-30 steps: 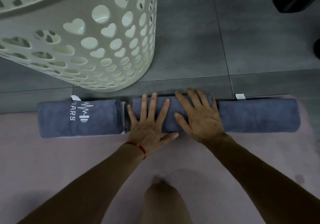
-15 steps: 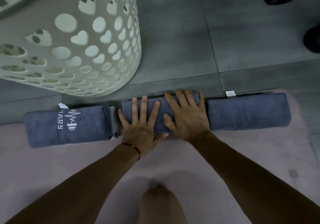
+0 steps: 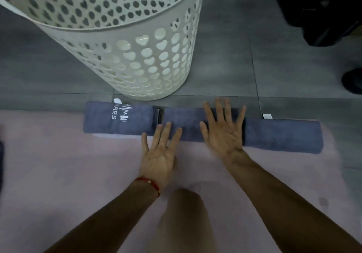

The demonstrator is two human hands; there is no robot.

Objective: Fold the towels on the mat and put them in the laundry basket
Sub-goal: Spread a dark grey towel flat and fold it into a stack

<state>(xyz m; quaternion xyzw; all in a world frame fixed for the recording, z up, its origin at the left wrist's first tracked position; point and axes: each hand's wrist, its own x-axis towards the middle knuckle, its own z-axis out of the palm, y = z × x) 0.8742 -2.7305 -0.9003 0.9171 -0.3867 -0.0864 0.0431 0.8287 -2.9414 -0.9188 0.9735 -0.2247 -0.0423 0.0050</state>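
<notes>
Pressing down with spread, straight fingers, the right hand [image 3: 224,133] lies flat on the middle blue-grey towel [image 3: 188,123], probably to flatten the fold and keep it from springing open. The left hand [image 3: 159,154] is flat too, fingers apart, only its fingertips on the towel's near edge and its palm over the pink mat [image 3: 58,164]. Neither grip is clamped on anything. Three folded towels lie end to end along the mat's far edge, likely lined up for quick loading: a logo towel [image 3: 117,119] left, a plain towel [image 3: 282,136] right. The white perforated laundry basket [image 3: 148,60] stands on the grey floor [image 3: 293,66] just beyond them.
</notes>
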